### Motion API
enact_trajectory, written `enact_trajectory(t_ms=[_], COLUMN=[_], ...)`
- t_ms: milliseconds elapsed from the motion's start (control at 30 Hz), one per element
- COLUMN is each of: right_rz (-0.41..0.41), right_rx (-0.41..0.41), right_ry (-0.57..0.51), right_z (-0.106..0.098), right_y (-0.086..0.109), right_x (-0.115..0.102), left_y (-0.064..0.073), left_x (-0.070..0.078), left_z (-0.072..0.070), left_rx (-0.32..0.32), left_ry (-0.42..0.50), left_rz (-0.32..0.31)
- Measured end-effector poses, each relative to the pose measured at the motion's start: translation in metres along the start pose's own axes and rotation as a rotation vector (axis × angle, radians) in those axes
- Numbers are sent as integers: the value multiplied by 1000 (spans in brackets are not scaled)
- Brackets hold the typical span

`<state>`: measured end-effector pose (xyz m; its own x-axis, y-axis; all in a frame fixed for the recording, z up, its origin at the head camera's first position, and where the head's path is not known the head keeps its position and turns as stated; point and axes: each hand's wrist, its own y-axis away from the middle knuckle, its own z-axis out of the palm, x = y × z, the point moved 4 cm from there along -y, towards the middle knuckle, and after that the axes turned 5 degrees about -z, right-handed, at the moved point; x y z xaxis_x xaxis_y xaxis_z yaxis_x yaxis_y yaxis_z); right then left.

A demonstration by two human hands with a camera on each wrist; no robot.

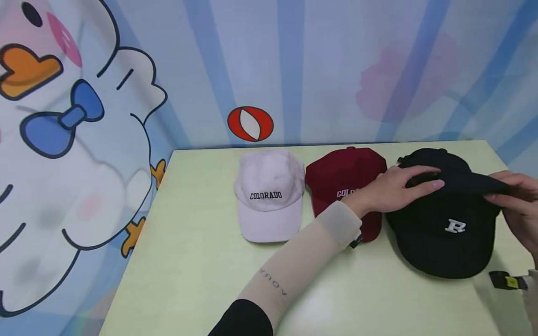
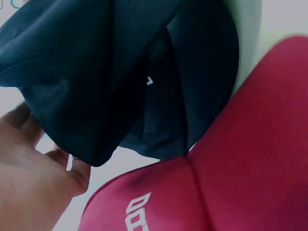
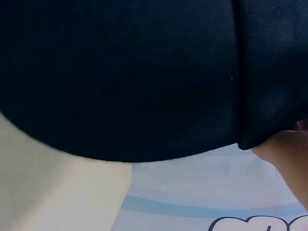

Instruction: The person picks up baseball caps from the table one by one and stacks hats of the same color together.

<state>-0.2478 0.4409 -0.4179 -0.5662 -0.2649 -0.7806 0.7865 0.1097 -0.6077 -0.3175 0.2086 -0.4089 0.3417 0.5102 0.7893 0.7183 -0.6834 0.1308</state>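
Observation:
A black cap [image 1: 479,179], its brim toward the right, overlaps the crown of another black cap [image 1: 433,242] bearing a white letter R. At the upper cap's left edge, my left hand [image 1: 391,189] holds it between thumb and fingers; some fingertips are hidden by black cloth. My right hand [image 1: 521,205] pinches the brim tip on the opposite side. In the left wrist view, the hand [image 2: 43,178] reaches behind a hanging black edge. Broad black fabric fills most of the right wrist view, with part of the hand [image 3: 284,154] at its lower right edge.
Left of the black caps lies a maroon cap [image 1: 346,170] with white lettering, partly covered by my left hand and wrist. Beside it is a white cap [image 1: 269,196] reading COLORADO. All lie on a pale table [image 1: 189,261] against a printed backdrop [image 1: 319,70].

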Motion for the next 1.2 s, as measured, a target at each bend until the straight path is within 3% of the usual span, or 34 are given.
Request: enact_trajectory(t_ms=[100, 200, 433, 600, 733, 933, 1200], right_rz=[0, 24, 153, 239, 351, 562, 709], right_rx=[4, 31, 117, 122, 166, 350, 591], right_ry=[53, 83, 234, 505, 673, 769, 688], right_z=[-1, -2, -10, -10, -11, -10, -17], right_y=[2, 4, 10, 9, 7, 3, 3], right_x=[3, 8, 11, 12, 17, 34, 47], left_y=[-1, 1, 2, -2, -7, -19, -21], left_x=[-2, -3, -5, -10, -14, -16, -12], left_z=[4, 6, 5, 2, 0, 6, 28], left_rx=[5, 27, 88, 112, 160, 278, 405], left_ry=[-43, -23, 170, 233, 280, 210, 60], left_rz=[6, 17, -9, -32, -5, -3, -38])
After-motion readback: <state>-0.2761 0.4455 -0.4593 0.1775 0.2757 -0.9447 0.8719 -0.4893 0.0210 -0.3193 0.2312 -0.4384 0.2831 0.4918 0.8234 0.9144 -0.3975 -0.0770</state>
